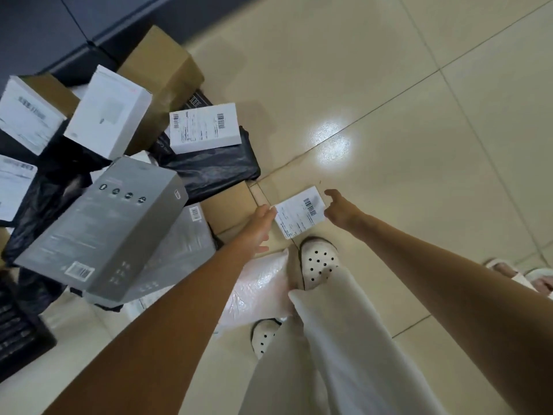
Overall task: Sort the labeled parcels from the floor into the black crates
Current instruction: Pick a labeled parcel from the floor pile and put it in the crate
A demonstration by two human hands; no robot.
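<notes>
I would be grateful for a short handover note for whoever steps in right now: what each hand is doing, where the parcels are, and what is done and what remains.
Left hand: open, fingertips at the left edge of the brown box with the white label.
Right hand: open, fingers loosely curled at the label's right edge; no firm grip visible yet.
Parcels: that box lies on the tiled floor ahead of the feet. The rest sit piled to the left: grey box, white boxes, black bags, bubble mailer.
Black crate: only a corner shows at lower left; contents unseen.
Left: lift this box, then sort the pile.
</notes>
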